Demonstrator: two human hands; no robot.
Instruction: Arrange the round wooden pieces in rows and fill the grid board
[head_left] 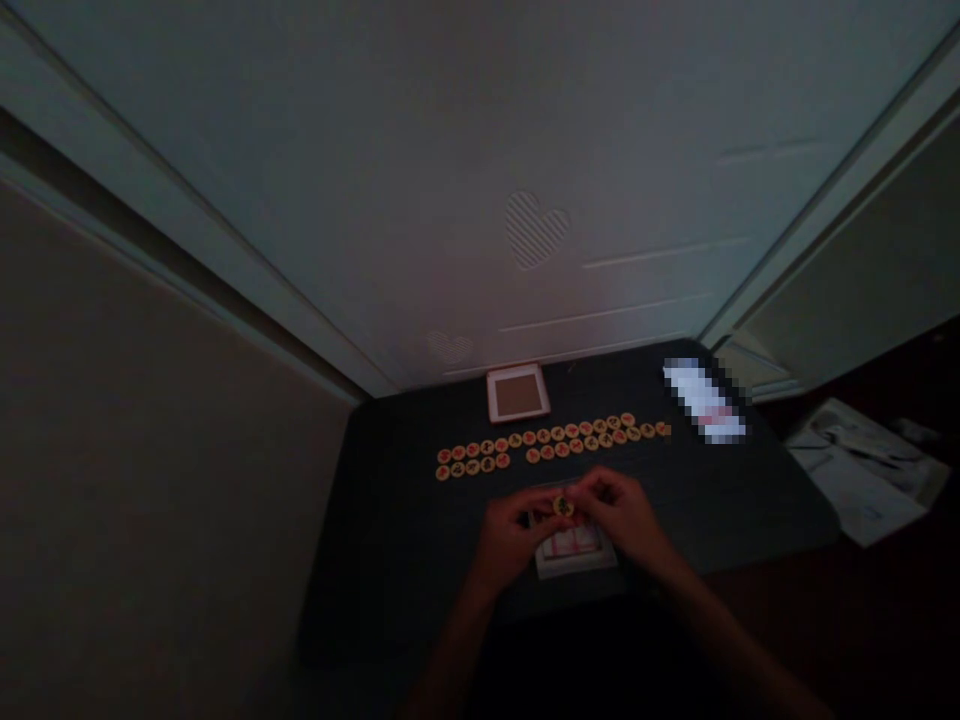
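A round, pale xiangqi piece with a dark character [563, 507] is pinched between the fingers of my left hand [510, 530]. My right hand [619, 508] is closed too, its fingertips at the upper right edge of the same piece. Below both hands lies a white box with pink lines on it [574, 543], partly covered by my fingers. Just beyond, two rows of xiangqi pieces [557, 434] stretch across the dark table [405, 530], some marked in red and some in black. The nearer row has a gap left of its middle.
A shallow white-rimmed box or lid [519, 393] rests at the back by the white panel with raised hearts [536, 230]. A bright, pixelated object [705, 400] lies at the back right. Off the table's right side is a white box-like thing [862, 470].
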